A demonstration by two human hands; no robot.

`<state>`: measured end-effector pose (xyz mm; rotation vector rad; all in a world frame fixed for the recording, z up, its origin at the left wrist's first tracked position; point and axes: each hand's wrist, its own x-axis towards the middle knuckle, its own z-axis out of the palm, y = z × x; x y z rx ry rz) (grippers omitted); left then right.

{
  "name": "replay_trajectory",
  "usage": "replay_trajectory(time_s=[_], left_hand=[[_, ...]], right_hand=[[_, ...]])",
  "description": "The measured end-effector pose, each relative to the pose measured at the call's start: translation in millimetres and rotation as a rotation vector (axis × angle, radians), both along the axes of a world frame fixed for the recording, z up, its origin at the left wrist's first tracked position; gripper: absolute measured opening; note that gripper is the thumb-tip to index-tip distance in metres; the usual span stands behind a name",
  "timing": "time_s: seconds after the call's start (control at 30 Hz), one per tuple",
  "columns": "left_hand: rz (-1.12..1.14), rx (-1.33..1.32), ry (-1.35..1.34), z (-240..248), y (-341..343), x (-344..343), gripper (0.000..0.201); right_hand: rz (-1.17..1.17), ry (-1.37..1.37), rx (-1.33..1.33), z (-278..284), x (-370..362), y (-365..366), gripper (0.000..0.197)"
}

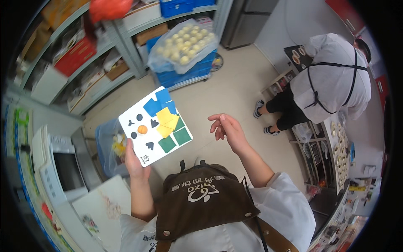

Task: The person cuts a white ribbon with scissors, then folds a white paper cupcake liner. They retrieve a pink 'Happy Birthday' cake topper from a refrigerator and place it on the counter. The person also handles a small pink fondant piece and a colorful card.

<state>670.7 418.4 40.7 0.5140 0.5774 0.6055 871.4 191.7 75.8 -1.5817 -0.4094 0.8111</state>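
A white square card (154, 126) is held up in the air over the pale floor (226, 92), tilted so one corner points up toward the shelving and the opposite corner sinks into the left hand (135, 161). Its long axis runs along that diagonal, from lower left to upper right. Blue, yellow and green squares cover its right half; small dark shapes and an orange dot sit on the left. The left hand pinches the lower corner, thumb on the face, fingers hidden behind. The right hand (228, 130) hovers just beside the card, open, fingers loosely curled, touching nothing. Beyond, a bagged crate of pale round pieces (187, 46) stands by the shelves, and another person in white (331, 84) bends at a counter.
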Motion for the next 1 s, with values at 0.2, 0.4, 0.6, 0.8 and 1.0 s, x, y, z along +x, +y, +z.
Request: replay_trajectory(time_s=[0.2, 0.4, 0.6, 0.8, 1.0], left_hand=[[-0.137, -0.019, 0.025, -13, 43, 166, 0.051], [-0.388, 0.023, 0.000, -19, 86, 365, 0.052], [-0.661, -0.047, 0.037, -2, 116, 608, 0.054], [-0.753, -0.110, 0.059, -20, 132, 836, 0.053], [-0.633, -0.098, 0.164, -69, 152, 1019, 0.052]], right_hand=[[-0.096, 0.077, -0.027, -22, 126, 10, 0.046], [-0.238, 0.057, -0.098, -26, 272, 28, 0.044], [-0.524, 0.055, -0.213, -12, 419, 24, 0.041], [-0.789, 0.083, -0.326, -33, 540, -10, 0.033], [-0.867, -0.076, -0.482, -91, 722, -35, 0.022]])
